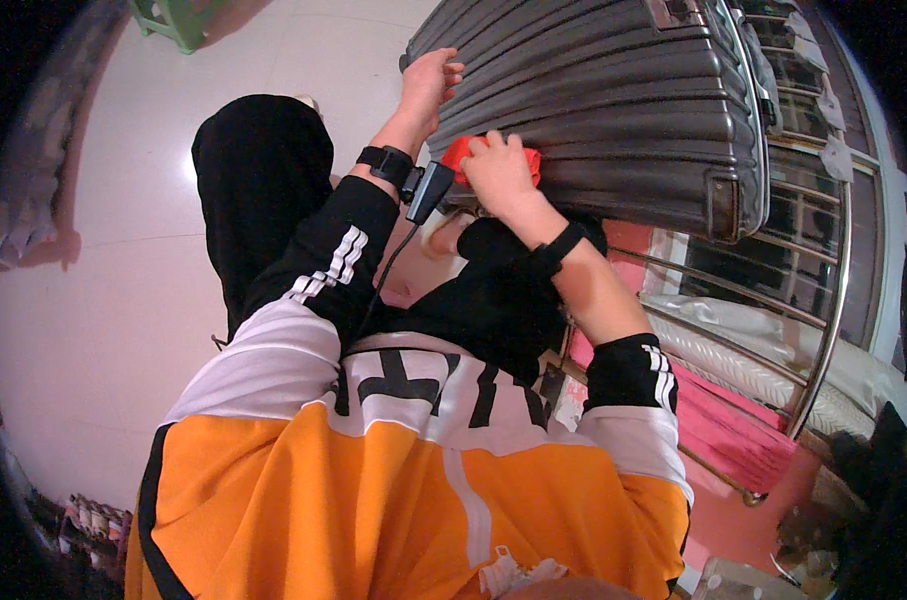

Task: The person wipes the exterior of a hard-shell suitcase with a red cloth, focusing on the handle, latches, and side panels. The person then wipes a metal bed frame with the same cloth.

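Note:
A large dark grey ribbed suitcase (603, 110) stands tilted in front of me. My right hand (501, 175) presses a red cloth (461, 158) against its lower left part, with the fingers bent over the fabric. Beside the suitcase's left edge is my left hand (433, 88). Its fingers are loosely bent and a little apart toward the ribbed shell, with nothing seen in them. Whether they touch the shell I cannot tell. Black straps go round both wrists, and a small black device (429, 194) with a cable sits at the left one.
To the right stands a metal-tube rack (823, 350), close to the suitcase's side. A pink towel (733, 425) hangs low on it. A green plastic stool (178, 22) is at the far left on the pale tiled floor (103, 300). My knees in black trousers are below the suitcase.

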Demonstrator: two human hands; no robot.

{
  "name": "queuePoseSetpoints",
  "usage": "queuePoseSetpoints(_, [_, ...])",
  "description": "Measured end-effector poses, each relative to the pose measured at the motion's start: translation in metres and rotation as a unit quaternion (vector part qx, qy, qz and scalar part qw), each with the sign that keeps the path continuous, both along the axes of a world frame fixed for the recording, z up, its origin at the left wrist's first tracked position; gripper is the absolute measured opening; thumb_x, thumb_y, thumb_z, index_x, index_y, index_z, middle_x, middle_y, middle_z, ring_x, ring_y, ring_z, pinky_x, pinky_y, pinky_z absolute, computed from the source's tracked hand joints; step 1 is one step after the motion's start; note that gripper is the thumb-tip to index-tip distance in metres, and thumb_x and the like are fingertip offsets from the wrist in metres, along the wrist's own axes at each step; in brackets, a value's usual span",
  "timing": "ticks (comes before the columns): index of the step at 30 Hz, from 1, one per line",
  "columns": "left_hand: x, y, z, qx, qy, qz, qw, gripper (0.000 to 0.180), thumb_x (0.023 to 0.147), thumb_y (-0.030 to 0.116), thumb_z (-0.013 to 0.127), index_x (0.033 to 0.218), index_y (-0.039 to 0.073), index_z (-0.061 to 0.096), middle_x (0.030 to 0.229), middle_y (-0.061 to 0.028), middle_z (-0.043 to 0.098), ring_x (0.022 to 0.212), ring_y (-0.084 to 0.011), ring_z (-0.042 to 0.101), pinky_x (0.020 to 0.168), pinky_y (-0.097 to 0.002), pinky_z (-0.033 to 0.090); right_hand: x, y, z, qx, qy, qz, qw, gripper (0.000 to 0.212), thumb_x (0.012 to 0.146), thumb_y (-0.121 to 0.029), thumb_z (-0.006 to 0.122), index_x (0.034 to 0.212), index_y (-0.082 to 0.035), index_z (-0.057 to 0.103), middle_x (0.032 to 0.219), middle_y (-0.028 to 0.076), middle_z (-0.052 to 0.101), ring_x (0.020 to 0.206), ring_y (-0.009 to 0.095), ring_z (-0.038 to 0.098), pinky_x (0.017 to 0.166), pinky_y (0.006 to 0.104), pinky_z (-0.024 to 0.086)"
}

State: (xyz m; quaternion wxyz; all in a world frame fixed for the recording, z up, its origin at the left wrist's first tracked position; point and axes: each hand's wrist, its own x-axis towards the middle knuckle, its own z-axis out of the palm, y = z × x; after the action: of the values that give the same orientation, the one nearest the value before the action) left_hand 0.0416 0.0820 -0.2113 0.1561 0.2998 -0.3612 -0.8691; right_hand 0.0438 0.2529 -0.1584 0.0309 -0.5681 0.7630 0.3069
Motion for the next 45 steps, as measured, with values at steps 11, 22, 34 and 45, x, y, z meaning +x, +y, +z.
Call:
queuePoseSetpoints(11, [-0.006,0.000,-0.005,-0.054,0.010,0.015,0.998,0.035,0.101,0.035,0.061,0.127,0.012,0.067,0.112,-0.0042,0.070,0.095,-0.0126,0.062,0.079,-0.0290,0.047,-0.010,-0.008,0.031,-0.030,0.063,0.032,0.997,0.020,0.086,-0.019,0.065,0.104,-0.018,0.076,0.113,0.001,0.064,0.108,0.024,0.058,0.086,0.0451,0.044])
queuePoseSetpoints(22, [-0.006,0.016,0.027,-0.207,0.067,-0.073,0.973,0.043,0.104,0.032,0.059,0.140,0.008,0.063,0.130,-0.0053,0.067,0.109,-0.0139,0.060,0.094,-0.0305,0.047,0.029,0.028,0.182,-0.177,0.069,0.009,0.982,0.032,0.083,-0.014,0.065,0.113,-0.018,0.074,0.122,0.002,0.065,0.108,0.025,0.058,0.084,0.0408,0.045])
queuePoseSetpoints(34, [0.002,0.036,0.113,-0.441,0.201,-0.037,0.874,0.062,0.093,0.029,0.068,0.149,0.008,0.051,0.148,-0.0222,0.051,0.137,-0.0404,0.047,0.115,-0.0455,0.038,-0.067,0.061,0.287,-0.505,0.055,-0.105,0.855,0.050,0.088,-0.008,0.064,0.138,-0.014,0.064,0.138,0.014,0.063,0.125,0.035,0.059,0.109,0.0435,0.045])
queuePoseSetpoints(45, [0.016,0.044,0.166,-0.593,0.280,0.105,0.747,0.082,0.085,0.033,0.074,0.155,0.005,0.042,0.158,-0.0262,0.038,0.141,-0.0442,0.039,0.118,-0.0506,0.032,-0.047,0.020,0.265,-0.578,-0.045,0.032,0.814,0.057,0.078,-0.002,0.067,0.132,-0.018,0.071,0.133,0.009,0.066,0.107,0.030,0.063,0.098,0.0390,0.049])
